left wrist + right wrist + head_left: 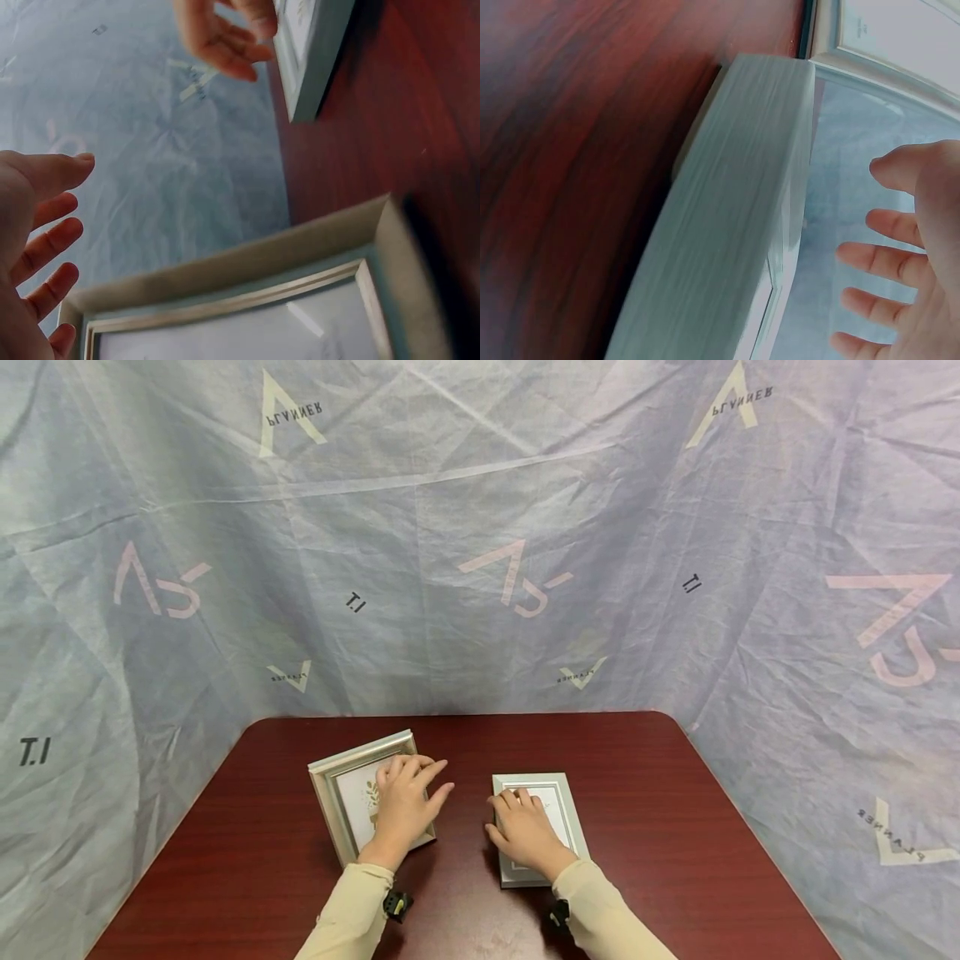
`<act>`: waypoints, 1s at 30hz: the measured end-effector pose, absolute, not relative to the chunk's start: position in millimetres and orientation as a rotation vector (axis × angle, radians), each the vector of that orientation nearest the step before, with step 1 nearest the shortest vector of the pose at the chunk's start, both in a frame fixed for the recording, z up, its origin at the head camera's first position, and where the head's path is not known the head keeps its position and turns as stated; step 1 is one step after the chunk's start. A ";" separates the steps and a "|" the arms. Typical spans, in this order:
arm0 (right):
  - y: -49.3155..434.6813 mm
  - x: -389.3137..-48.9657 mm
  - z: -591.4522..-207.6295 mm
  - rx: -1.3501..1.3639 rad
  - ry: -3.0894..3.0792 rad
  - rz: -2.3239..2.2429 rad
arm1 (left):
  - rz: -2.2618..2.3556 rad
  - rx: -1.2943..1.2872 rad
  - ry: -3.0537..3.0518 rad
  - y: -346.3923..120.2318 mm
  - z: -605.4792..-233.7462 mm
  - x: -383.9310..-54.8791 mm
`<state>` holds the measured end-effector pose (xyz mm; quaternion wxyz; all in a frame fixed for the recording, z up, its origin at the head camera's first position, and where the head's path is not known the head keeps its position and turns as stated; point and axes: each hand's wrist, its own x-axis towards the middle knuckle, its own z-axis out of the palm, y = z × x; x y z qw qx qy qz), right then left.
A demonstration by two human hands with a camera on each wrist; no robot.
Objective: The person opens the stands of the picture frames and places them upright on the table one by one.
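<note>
A champagne-coloured picture frame (328, 806) with a golden plant print sits at an angle on the left of the table. My left hand (405, 797) is over its right part, fingers spread; in the left wrist view the hand (37, 240) appears apart from the frame's border (247, 251). To the right, a smaller pale grey-green picture frame (573, 827) lies face up. Above its left side is my right hand (527, 831), fingers loosely extended. The right wrist view shows this hand (915, 262) gripping nothing, beside the frame's thick edge (712, 202).
Both frames are on a dark red wood-grain table (660, 860). A grey fabric curtain (420, 527) with printed letters surrounds its back and sides. Bare tabletop separates the two frames. Small black devices (397, 906) are strapped at the wrists.
</note>
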<state>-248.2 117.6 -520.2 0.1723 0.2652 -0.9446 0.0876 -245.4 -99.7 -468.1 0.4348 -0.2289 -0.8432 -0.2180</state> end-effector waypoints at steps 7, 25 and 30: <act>129.1 -245.4 -525.0 0.740 -2.682 0.229 | -0.548 -0.619 -2.125 -86.6 -478.0 -245.4; 152.1 -238.1 -527.5 0.762 -2.636 0.209 | -0.550 -0.658 -2.265 -70.3 -492.2 -247.4; 159.7 -235.6 -527.3 0.745 -2.623 0.216 | -0.527 -0.655 -2.319 -66.4 -495.6 -248.4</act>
